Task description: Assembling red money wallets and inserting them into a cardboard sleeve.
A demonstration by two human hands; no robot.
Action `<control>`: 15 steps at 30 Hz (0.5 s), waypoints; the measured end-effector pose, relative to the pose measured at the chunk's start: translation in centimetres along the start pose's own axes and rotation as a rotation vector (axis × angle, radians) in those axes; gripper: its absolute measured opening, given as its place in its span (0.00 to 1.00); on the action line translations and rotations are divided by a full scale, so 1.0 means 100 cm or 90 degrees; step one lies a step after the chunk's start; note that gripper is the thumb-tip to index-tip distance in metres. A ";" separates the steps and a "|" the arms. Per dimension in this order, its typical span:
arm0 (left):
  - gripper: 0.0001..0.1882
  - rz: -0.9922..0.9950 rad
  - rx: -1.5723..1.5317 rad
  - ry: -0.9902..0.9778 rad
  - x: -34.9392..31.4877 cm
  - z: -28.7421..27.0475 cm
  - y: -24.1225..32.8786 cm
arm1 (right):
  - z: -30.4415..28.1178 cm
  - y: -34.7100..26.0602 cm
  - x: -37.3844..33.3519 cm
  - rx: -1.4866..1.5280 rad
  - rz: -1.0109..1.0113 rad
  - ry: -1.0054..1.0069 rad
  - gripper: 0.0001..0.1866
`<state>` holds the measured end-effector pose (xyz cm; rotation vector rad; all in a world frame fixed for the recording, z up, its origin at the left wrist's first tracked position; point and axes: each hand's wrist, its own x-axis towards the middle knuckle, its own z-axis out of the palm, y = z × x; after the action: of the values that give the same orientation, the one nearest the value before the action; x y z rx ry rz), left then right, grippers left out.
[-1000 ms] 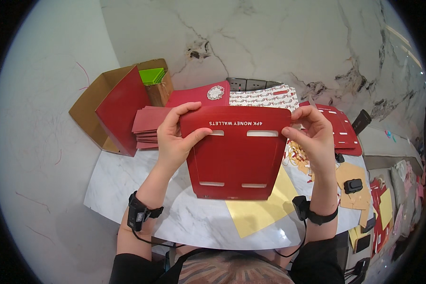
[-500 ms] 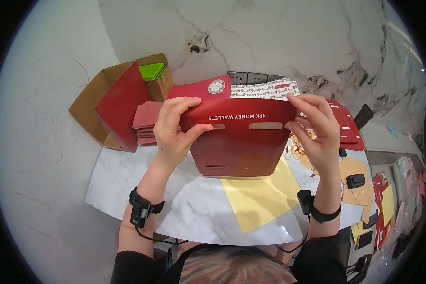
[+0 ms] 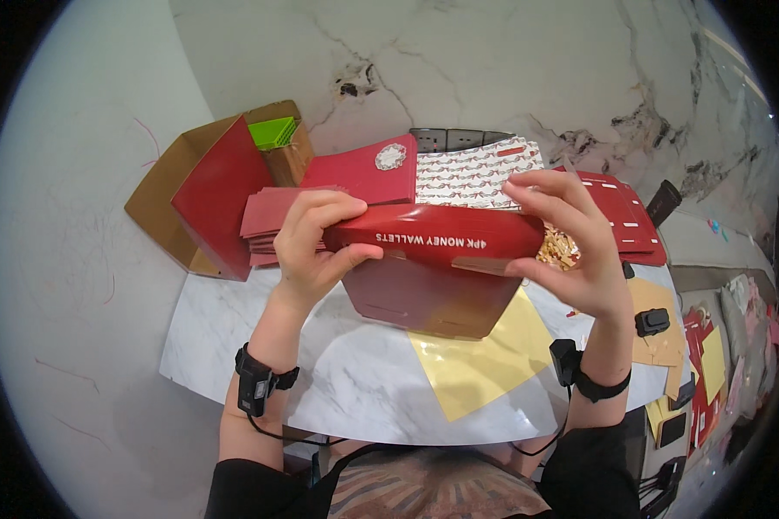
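Red card [image 3: 437, 298] held up between both hands, its top band bowed.
The left hand [image 3: 310, 246] pinches the card's left end; the right hand's [image 3: 571, 238] grip is wide, thumb seemingly against the other end, fingers raised. The slots look cut and the band partly bent, while the lower panel appears unfolded. Below the grip, a yellow sheet [image 3: 476, 372] lies on the bench [image 3: 234, 324]; beyond, patterned sheets [image 3: 467, 173] and red envelopes [image 3: 264, 227] crowd the reach; gold scraps [image 3: 558, 251] sit beside the right hand.

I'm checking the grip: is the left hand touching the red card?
Touching. In the head view, the left hand pinches the red card near its upper left corner, thumb in front.
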<state>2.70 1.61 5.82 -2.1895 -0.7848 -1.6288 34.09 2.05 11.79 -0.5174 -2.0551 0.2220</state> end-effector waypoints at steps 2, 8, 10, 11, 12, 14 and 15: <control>0.30 0.002 0.002 -0.006 -0.001 0.002 0.005 | 0.002 -0.002 0.004 -0.045 -0.054 -0.033 0.28; 0.34 0.010 -0.028 -0.029 0.005 -0.002 0.009 | 0.008 -0.008 -0.004 -0.004 -0.002 -0.069 0.27; 0.36 0.028 -0.054 -0.026 0.015 -0.006 0.009 | 0.011 -0.010 -0.002 0.012 -0.001 -0.056 0.26; 0.38 0.059 0.010 -0.026 0.018 -0.007 0.011 | 0.012 -0.011 -0.001 0.003 -0.002 -0.050 0.25; 0.41 0.091 0.073 -0.026 0.022 -0.008 0.014 | 0.011 -0.013 -0.001 -0.008 -0.003 -0.044 0.23; 0.38 0.104 0.086 -0.024 0.032 -0.006 0.032 | 0.011 -0.014 0.000 0.036 0.015 -0.047 0.20; 0.37 0.143 0.163 -0.079 0.035 -0.008 0.040 | 0.012 -0.017 -0.001 0.081 0.035 -0.054 0.18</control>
<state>5.14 -1.14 9.71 -2.1230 -0.7061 -1.2235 32.63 0.57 11.67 -0.4927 -2.0942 0.4112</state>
